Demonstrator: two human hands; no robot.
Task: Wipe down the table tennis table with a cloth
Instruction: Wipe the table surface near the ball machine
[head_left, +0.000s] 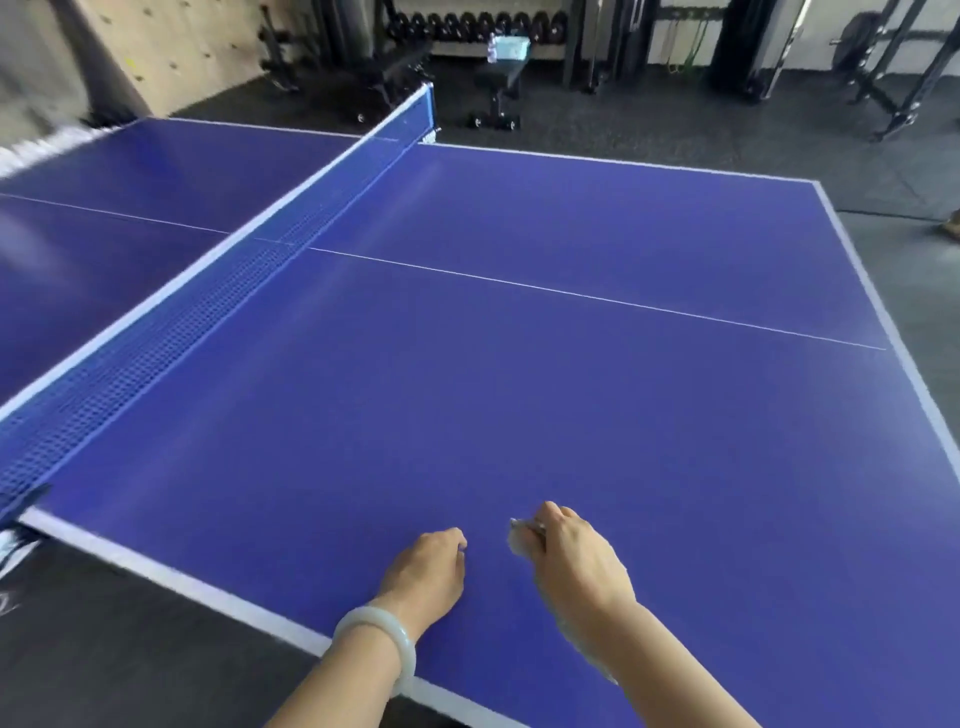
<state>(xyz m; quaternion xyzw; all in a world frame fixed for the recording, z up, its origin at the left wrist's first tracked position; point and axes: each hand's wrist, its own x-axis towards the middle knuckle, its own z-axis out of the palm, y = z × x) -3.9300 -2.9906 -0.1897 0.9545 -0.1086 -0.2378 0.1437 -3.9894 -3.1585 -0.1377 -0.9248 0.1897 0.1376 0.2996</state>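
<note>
Blue table tennis table (571, 389) with white edge bands, seen from one long side; it fills most of the view. A thin white centre line (597, 299) runs across the near half. The blue net (156, 343) with a white top band crosses the table at left, from the near edge to the far edge. Beyond the table, on a dark floor (779, 135), stand a black weight bench (498, 88) and, behind it, a rack of dumbbells (478, 23).

Both bare forearms reach in from the bottom edge over the near side of the table. The right hand (576, 561) is curled, knuckles up, and grips a small pale crumpled cloth (521, 540), which protrudes from the fingers toward the left hand and lies at or just above the table surface. The left hand (428, 571), near the right but apart from it, is closed in a loose fist with nothing visible in it. A pale bracelet (384, 639) encircles the left wrist, above the table's white edge band.
</note>
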